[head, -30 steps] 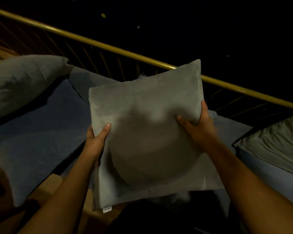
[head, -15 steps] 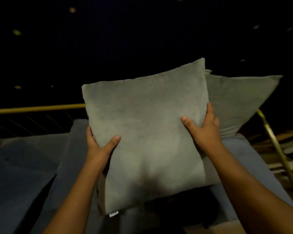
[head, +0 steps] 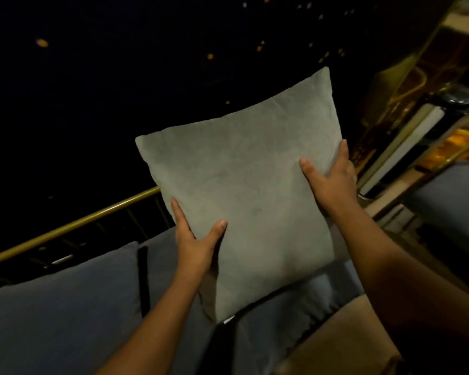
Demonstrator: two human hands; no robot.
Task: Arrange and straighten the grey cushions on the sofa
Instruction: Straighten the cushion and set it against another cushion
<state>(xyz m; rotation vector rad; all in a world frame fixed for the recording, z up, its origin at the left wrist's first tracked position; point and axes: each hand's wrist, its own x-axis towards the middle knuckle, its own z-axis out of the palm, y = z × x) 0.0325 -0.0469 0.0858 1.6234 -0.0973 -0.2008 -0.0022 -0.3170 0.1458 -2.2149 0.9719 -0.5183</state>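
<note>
Over blue sofa (head: 65,307), grey cushion (head: 244,201) now tilted, second cushion seemingly gone

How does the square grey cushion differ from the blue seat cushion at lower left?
The square grey velvety cushion is light grey; the blue fabric seat cushion is darker blue. The grey one is held up, tilted, with the left hand and right hand gripping its side edges; the blue one lies flat on the sofa, untouched. The grey one looks smaller and shows whole; the blue one runs out of frame. Both are soft, plain and unpatterned.
</note>
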